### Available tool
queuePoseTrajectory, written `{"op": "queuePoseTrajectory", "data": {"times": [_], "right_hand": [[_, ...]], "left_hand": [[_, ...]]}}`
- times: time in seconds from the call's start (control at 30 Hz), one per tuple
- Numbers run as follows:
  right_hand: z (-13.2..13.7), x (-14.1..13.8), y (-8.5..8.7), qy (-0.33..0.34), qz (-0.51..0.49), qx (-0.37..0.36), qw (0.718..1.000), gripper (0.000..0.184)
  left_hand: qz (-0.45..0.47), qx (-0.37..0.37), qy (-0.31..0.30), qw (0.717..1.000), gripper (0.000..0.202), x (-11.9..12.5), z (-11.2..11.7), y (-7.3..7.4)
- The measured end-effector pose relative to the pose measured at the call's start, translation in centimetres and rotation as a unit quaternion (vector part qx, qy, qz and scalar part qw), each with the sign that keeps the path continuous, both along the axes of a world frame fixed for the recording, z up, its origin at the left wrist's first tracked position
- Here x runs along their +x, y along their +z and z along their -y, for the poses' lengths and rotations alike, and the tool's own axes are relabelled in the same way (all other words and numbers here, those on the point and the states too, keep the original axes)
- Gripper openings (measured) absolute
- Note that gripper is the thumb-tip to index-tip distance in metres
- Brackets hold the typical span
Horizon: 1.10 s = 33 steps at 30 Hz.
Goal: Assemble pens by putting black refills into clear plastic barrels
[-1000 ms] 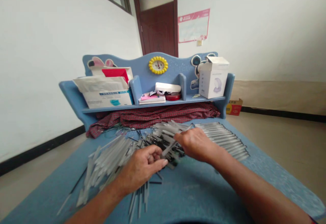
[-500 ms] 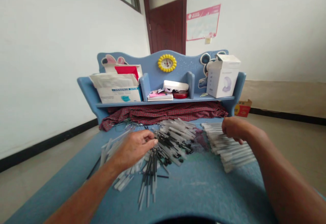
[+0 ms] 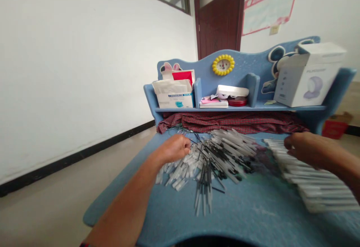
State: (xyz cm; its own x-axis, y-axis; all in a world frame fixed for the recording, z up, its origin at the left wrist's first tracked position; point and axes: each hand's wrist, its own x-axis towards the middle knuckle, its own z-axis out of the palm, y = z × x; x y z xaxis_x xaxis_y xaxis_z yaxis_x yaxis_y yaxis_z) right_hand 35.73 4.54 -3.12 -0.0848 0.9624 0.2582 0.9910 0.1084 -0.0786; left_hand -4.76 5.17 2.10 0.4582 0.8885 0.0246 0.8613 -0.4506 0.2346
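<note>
1. The blue desk [image 3: 253,217] bore everything. Its top looked flat and faintly grainy, so I judged that round things would roll on it if nudged.

2. The neat row of clear tubes [image 3: 317,187] lay on the desk's right side. The tubes lay side by side and touching, each long axis running across the desk from left to right. The right hand [image 3: 302,147] rested on the far end of the row with its fingers bent. Whether it pinched a tube could not be told. I judged the tubes light, stiff and smooth, so a push from the side would scatter the row.

3. The loose heap of clear tubes [image 3: 180,170] lay left of centre. The tubes crossed one another at many angles, most slanting from near-left to far-right. The left hand [image 3: 174,148] was curled over the heap's far edge, knuckles up and fingertips down among the tubes. Its grasp was hidden. One tube would probably lift best pinched at mid-length, where it would balance.

4. The dark refills [image 3: 204,187] lay just beside the heap, roughly parallel, their long axes running from near to far. They looked thin, light and slightly bendable, probably best taken near one end.
</note>
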Motion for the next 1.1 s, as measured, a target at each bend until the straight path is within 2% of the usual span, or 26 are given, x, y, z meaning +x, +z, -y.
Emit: {"op": "queuePoseTrajectory", "data": {"times": [0.03,0.13,0.27,0.43,0.57,0.73,0.9,1.1], "right_hand": [[0.2,-0.9,0.1,-0.001,0.030,-0.037,0.999,0.012],[0.9,-4.4,0.8,0.033,0.056,-0.064,0.996,0.023],[1.9,-8.4,0.8,0.136,0.021,-0.060,0.989,0.025],[3.2,-11.3,-0.3,0.208,-0.038,-0.062,0.975,0.022],[4.0,-12.9,-1.2,0.243,-0.043,-0.036,0.968,0.019],[4.4,-14.4,-2.0,0.232,0.026,0.020,0.972,0.015],[4.5,-15.7,-1.9,0.197,0.088,0.014,0.976,0.022],[4.5,-16.1,-1.9,0.161,0.084,0.018,0.983,0.022]], "left_hand": [[-0.004,0.001,0.000,1.000,0.010,0.0,-0.1,-0.2],[-0.010,0.003,-0.009,1.000,0.010,0.4,-0.2,-0.7],[-0.012,0.000,-0.039,0.999,0.012,1.3,0.2,-1.1],[-0.009,-0.007,-0.088,0.996,0.009,2.0,0.7,-1.6],[-0.014,-0.002,-0.129,0.992,0.010,2.3,1.1,-1.9],[-0.034,-0.004,-0.134,0.990,0.010,2.6,1.4,-1.6],[-0.045,0.017,-0.140,0.989,0.010,2.5,1.5,-1.4],[-0.048,0.042,-0.137,0.988,0.012,2.4,1.4,-1.6]]}}
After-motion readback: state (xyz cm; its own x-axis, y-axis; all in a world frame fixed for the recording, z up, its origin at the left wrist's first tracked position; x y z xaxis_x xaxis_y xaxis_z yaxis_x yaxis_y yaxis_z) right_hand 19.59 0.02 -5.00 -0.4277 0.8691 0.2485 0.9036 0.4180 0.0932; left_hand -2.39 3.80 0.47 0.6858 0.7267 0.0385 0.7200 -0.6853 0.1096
